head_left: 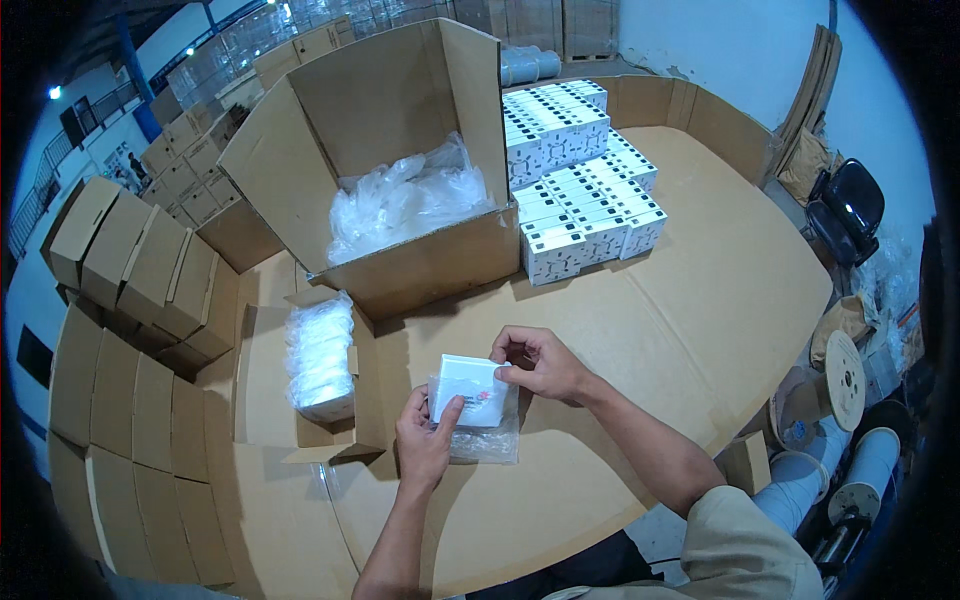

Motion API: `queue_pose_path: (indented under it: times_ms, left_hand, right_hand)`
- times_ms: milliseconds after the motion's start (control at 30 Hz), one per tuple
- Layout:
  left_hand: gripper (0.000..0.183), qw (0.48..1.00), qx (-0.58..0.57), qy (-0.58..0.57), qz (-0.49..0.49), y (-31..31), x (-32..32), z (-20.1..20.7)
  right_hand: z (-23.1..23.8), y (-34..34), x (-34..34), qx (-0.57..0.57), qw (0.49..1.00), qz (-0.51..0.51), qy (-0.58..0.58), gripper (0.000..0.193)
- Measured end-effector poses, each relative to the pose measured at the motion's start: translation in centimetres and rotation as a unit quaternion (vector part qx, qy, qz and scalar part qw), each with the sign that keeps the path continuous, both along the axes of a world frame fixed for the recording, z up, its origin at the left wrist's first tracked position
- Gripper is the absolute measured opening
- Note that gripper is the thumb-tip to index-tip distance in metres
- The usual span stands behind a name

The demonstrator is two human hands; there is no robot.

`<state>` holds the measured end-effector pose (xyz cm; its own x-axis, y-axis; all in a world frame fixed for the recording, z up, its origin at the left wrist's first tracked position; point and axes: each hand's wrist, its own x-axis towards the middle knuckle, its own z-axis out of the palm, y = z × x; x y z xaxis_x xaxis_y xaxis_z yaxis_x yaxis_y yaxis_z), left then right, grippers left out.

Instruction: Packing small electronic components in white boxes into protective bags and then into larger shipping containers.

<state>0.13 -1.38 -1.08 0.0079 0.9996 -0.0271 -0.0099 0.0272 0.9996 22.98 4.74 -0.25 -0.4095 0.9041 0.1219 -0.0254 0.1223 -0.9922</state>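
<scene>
Above the cardboard-covered table I hold a flat white square piece (pixel 478 376) with a small pink mark on it. Its lower part is inside a clear plastic bag (pixel 490 447), while its top edge sticks out. My left hand (pixel 425 437) grips the lower left side, thumb across the front, through the bag. At the upper right corner, my right hand (pixel 540 362) pinches the piece between thumb and curled fingers. Left of my hands stands a small open carton (pixel 368 400) with a row of white bagged pieces (pixel 321 350) packed in it.
A large open carton (pixel 420 275) full of clear plastic bags (pixel 410 195) stands behind the small one. To its right are stacked white printed boxes (pixel 590 215). Closed brown cartons (pixel 120 400) line the left side. Cable spools (pixel 843 368) and a black chair (pixel 845 210) are beyond the table's right edge.
</scene>
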Motion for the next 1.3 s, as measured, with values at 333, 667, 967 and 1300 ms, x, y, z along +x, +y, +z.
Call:
queue_pose_path:
  times_ms: [333, 667, 967, 1300]
  left_hand:
    - [0.031, 0.996, 0.026, -0.026, 0.085, 0.5, -0.4, -0.3]
    - [0.025, 0.984, 0.055, -0.092, 0.145, 1.0, -1.0, -2.1]
    - [0.02, 0.984, 0.061, -0.089, 0.143, 0.9, -0.5, -1.3]
    - [0.019, 0.979, 0.092, -0.099, 0.154, 1.1, -0.5, -0.3]
  right_hand:
    - [1.0, -0.6, -0.9, -0.152, 0.988, 0.017, 0.004, 0.034]
    - [-0.7, -0.5, -2.1, -0.088, 0.996, -0.003, 0.02, 0.03]
    - [-0.1, -0.3, -1.5, -0.133, 0.99, 0.014, 0.048, 0.013]
    - [-0.2, -0.2, -1.8, -0.057, 0.991, -0.019, 0.119, 0.011]
